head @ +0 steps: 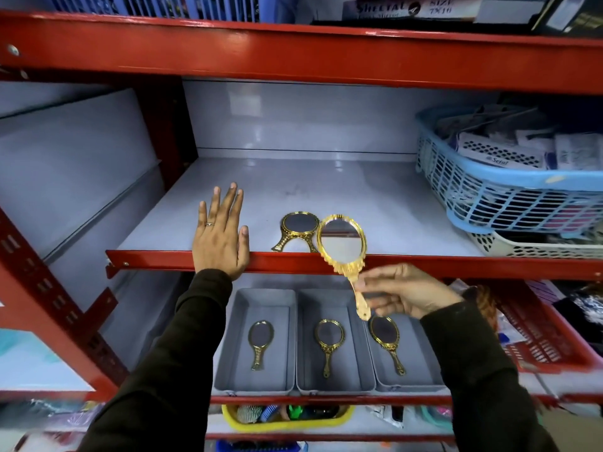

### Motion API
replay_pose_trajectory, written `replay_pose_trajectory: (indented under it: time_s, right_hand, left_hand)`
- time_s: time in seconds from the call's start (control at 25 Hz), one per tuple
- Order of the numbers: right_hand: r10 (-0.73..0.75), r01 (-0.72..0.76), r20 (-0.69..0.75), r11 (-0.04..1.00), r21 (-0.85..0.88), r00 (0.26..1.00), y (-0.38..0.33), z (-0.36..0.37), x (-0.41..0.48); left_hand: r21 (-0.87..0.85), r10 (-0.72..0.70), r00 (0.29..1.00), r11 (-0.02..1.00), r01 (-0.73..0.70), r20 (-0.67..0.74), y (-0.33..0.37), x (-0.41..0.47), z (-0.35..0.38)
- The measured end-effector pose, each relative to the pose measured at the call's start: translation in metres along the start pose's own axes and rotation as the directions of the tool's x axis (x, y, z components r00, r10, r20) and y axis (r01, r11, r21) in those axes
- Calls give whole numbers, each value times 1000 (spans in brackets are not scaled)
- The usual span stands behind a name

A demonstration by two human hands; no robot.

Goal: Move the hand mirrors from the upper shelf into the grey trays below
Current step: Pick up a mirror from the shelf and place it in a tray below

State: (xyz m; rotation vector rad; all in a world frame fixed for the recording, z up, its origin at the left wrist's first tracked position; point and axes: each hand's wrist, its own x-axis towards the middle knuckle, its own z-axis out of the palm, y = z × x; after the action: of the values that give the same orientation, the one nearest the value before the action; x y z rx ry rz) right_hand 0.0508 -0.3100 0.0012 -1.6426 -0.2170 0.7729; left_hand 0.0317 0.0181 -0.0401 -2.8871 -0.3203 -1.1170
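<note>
My right hand [404,293] pinches the handle of a gold oval hand mirror [342,244], held upright in front of the upper shelf's red edge [156,261]. Another gold mirror [298,228] lies on the upper shelf just left of it. My left hand [220,234] rests flat and open on the shelf's front edge, fingers spread. Below stand three grey trays side by side: the left tray [235,321], the middle tray [305,308] and the right tray [424,373]. Each holds one gold mirror: [259,342], [329,342], [386,339].
A blue basket [509,190] full of packets sits on a white perforated basket [528,247] at the upper shelf's right. A red basket [541,337] stands right of the trays. A yellow bin [287,422] of combs is on the shelf beneath. Red uprights frame the left.
</note>
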Motion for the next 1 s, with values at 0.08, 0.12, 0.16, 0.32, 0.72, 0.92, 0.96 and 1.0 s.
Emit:
replay_pose_trajectory:
  time_s: [0.08, 0.12, 0.16, 0.32, 0.72, 0.92, 0.96, 1.0]
  right_hand:
    - [98, -96, 48, 994, -53, 994, 29, -9, -7]
    - [151, -146, 66, 987, -70, 986, 44, -13, -9]
    - [198, -192, 73, 977, -88, 977, 61, -20, -9]
    - [323, -323, -18, 939, -115, 946, 126, -47, 2]
    - [422, -424, -551, 896, 132, 720, 253, -86, 89]
    - [278, -510, -721, 852, -120, 635, 238, -81, 83]
    - [247, -459, -686, 877, -142, 684, 222, -78, 82]
    - [234, -403, -620, 904, -146, 749, 201, -72, 77]
  left_hand:
    - [8, -3, 1000, 1000, 3, 0, 0, 0, 1]
    - [9, -6, 1000, 1000, 6, 0, -1, 1, 1]
    - [10, -8, 1000, 1000, 8, -2, -1, 1, 1]
    - [-11, -5, 1000, 1000, 5, -13, -1, 1, 3]
    - [-12, -2, 999, 1000, 1, -35, -6, 1, 6]
    - [-19, 6, 999, 1000, -7, -46, -4, 1, 6]
    - [-17, 5, 999, 1000, -5, -45, -4, 1, 5]
    - [-16, 2, 999, 1000, -3, -42, -4, 1, 5]
